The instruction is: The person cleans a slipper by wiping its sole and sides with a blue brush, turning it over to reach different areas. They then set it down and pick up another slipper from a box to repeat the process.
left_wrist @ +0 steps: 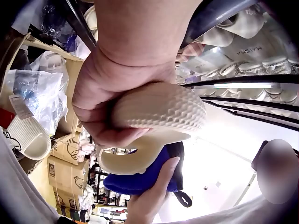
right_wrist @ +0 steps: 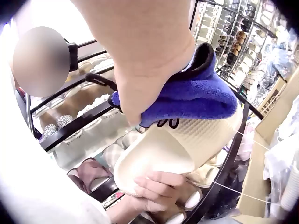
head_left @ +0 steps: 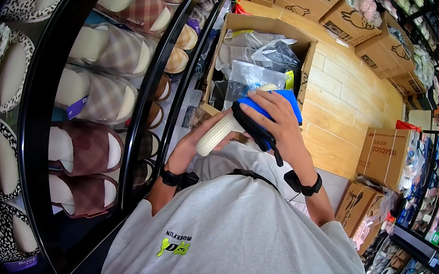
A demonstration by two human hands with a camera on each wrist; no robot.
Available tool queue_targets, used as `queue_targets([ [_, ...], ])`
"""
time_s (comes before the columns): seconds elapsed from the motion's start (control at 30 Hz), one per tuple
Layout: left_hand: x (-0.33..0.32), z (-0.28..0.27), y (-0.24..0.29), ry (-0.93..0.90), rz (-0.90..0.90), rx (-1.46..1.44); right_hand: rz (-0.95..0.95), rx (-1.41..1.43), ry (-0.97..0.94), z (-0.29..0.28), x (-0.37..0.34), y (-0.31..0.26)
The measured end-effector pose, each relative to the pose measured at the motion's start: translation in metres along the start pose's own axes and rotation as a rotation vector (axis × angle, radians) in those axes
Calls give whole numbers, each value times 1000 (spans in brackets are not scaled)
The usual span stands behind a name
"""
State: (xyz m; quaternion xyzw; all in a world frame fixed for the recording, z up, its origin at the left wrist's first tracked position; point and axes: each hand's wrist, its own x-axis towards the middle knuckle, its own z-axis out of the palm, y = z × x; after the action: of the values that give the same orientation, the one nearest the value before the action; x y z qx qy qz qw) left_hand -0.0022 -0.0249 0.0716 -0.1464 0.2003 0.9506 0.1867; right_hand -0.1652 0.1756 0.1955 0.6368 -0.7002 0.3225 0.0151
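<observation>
A cream slipper (head_left: 215,135) with a textured upper is held up in front of the waist. My left hand (head_left: 192,140) grips it at the heel end, fingers curled round the sole edge in the left wrist view. A blue plush cloth (right_wrist: 196,100) with black edging and a hanging loop lies against the upper. My right hand (head_left: 285,128) holds this cloth, thumb on one side and fingers over the other, partly covering the slipper's toe end. In the right wrist view a small black squiggle mark (right_wrist: 168,123) shows on the upper, just under the cloth.
An open cardboard box (head_left: 309,54) with plastic-bagged goods (head_left: 255,75) stands ahead. A second cream slipper (left_wrist: 32,137) with a tag shows in the left wrist view. Black-framed racks of plaid slippers (head_left: 112,48) rise at the left. More cartons (head_left: 383,156) and shoe shelves line the right.
</observation>
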Motion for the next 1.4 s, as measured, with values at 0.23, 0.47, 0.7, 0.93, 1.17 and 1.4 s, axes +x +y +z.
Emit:
queue_targets([
  [0.23, 0, 5, 3, 82, 29, 201, -103, 14, -66, 0, -2, 2],
  [0.47, 3, 5, 7, -50, -19, -15, 19, -1, 64, -1, -2, 1],
  [0.7, 5, 0, 8, -165, -91, -144, 38, 32, 44, -3, 1, 11],
  [0.93, 4, -1, 7, 38, -72, 19, 14, -14, 22, -3, 0, 0],
  [1.17, 3, -2, 7, -38, -96, -44, 85, 7, 63, -2, 0, 9],
  [1.4, 5, -4, 10, -47, -107, 3, 11, -7, -24, -9, 1, 3],
])
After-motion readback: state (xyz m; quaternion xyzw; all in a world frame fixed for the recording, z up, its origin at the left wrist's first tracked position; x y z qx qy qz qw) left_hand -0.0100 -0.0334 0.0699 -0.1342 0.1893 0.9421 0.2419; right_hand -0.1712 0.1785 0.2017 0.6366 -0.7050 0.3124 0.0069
